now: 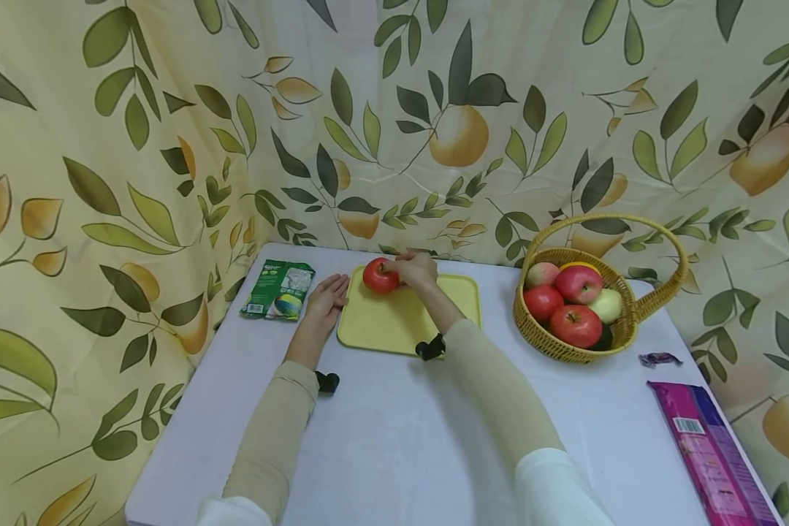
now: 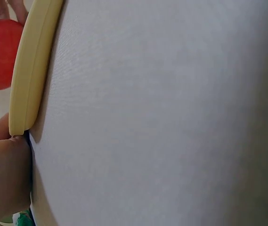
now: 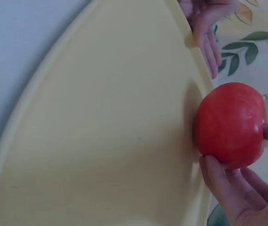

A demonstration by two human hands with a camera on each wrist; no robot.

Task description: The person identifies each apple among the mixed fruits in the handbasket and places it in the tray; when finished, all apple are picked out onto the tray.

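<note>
A red tomato (image 1: 380, 276) is at the far left part of a yellow tray (image 1: 394, 325). My right hand (image 1: 417, 269) grips it, with the thumb on one side and the fingers on the other, as the right wrist view shows around the tomato (image 3: 230, 125). At the tray's left edge is my left hand (image 1: 326, 298), its fingers extended along the rim and holding nothing. In the left wrist view, that hand (image 2: 4, 174) lies right at the corner of the tray (image 2: 30, 75).
A green packet (image 1: 278, 291) lies left of the tray. To the right stands a wicker basket (image 1: 532, 329) of several fruits and vegetables, with a small purple wrapped candy (image 1: 660, 359) and a pink-purple package (image 1: 710, 449) near the right table edge. Patterned curtain (image 1: 394, 161) hangs behind.
</note>
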